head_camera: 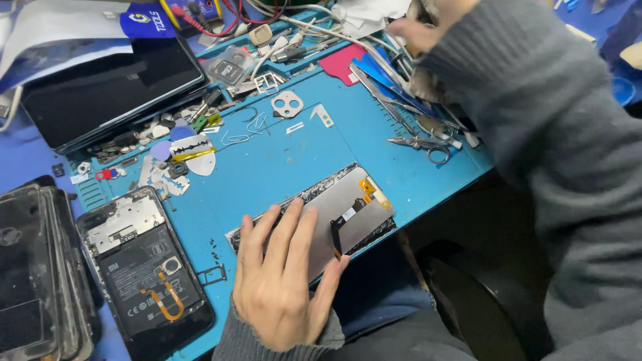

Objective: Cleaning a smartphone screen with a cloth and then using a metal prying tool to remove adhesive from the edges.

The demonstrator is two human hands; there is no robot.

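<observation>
Display panel [348, 210] is pinned flat by the spread left hand [284, 281]; opened phone [144, 267] lies beside it unassembled; right hand [418, 30], grip unclear, is held over tools beyond.

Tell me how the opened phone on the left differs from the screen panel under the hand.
The opened phone shows a black battery and silver board; the screen panel shows a plain grey back with an orange flex tab. The left hand presses the screen panel; the opened phone lies untouched. Both lie flat on the blue mat.

A phone repair workshop: a blue repair mat [281, 160] covers the counter, strewn with an opened phone [144, 267], tweezers [374, 90], scissors [421, 146] and small parts (screws, brackets, picks), beside stacked screens [30, 267].
</observation>
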